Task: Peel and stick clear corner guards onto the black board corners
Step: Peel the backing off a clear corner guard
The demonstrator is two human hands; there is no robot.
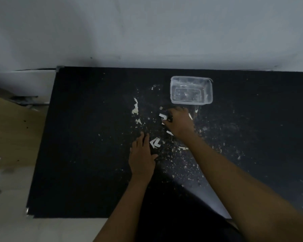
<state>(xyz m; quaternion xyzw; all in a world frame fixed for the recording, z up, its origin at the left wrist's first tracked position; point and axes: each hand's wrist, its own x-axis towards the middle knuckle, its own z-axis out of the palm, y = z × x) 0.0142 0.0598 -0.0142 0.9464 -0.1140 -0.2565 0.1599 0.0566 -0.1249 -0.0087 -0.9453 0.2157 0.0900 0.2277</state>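
Observation:
The black board [87, 140] lies flat below a grey wall, speckled with white flecks. A clear guard [59, 68] sits on its far left corner, and another pale guard [27, 210] shows at the near left corner. My left hand [141, 157] rests flat on the board, fingers apart, just left of a white L-shaped piece [156, 143]. My right hand [179, 120] is curled over a white-backed corner guard [163, 117], fingers pinching it against the board. Another white piece [170, 132] peeks from under the right wrist.
A clear plastic container [191, 90] stands on the board just beyond my right hand. Torn white backing scraps [135, 109] lie left of it. A tan floor [10, 133] and a pale strip lie left of the board.

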